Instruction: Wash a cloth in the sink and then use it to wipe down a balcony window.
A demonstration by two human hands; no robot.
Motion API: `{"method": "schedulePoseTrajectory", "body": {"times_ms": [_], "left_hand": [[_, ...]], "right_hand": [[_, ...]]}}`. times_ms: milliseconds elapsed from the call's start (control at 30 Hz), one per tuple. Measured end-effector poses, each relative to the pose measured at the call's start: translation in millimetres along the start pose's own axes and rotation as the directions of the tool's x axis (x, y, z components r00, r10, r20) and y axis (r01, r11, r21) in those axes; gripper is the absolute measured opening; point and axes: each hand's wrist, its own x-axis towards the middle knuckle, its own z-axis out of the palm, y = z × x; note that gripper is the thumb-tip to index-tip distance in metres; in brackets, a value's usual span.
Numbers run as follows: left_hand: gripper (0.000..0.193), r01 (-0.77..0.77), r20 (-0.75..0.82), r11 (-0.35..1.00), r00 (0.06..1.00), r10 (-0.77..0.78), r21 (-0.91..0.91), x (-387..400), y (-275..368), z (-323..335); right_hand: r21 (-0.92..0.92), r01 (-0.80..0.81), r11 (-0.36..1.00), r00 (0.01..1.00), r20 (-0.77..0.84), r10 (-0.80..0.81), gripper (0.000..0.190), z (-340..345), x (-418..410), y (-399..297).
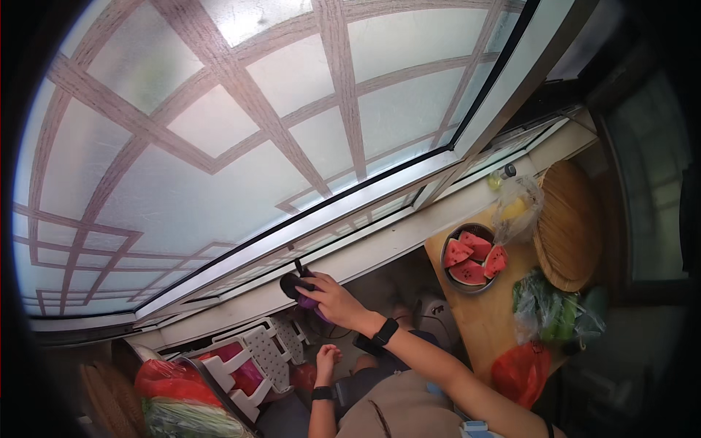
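Note:
My right hand [337, 304], with a black band on the wrist, reaches to the windowsill [378, 246]. It grips a purple and black object [308, 298] with a round dark end, possibly a bottle or cup; my fingers hide part of it. That object is at the sill's inner edge, below the frosted window [263, 137]. Lower down, my left hand [327, 357] hovers in front of my body with its fingers curled in. Nothing shows in it, and a dark band circles that wrist too.
On the wooden table [468, 320] at right are a metal colander [450, 274] of watermelon wedges [470, 272], bagged green vegetables [553, 312], a red plastic bag [523, 372] and a woven basket [569, 224]. Folding step stools [268, 350] and bagged greens [189, 419] stand at lower left.

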Motion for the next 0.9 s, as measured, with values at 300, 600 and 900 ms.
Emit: {"method": "schedulePoseTrajectory", "body": {"times_ms": [300, 600, 900], "left_hand": [[0.007, 0.064, -0.082, 0.996, 0.995, -0.059, 0.068, -5.8, -33.2, -35.4], [0.007, 0.084, -0.041, 0.996, 0.996, -0.083, 0.015, -15.1, -90.8, -37.0], [0.012, 0.111, -0.125, 0.971, 0.982, -0.14, -0.213, -39.3, -155.3, -68.5]], "right_hand": [[-0.09, -0.812, 0.576, 0.374, -0.839, 0.395, 0.065, -146.6, -74.7, 190.8], [-0.307, -0.95, 0.048, 0.276, -0.762, 0.585, 0.048, -196.4, -61.2, 345.8], [-0.63, -0.753, 0.192, 0.644, -0.642, 0.417, 0.041, -89.0, -70.5, 307.1]]}}
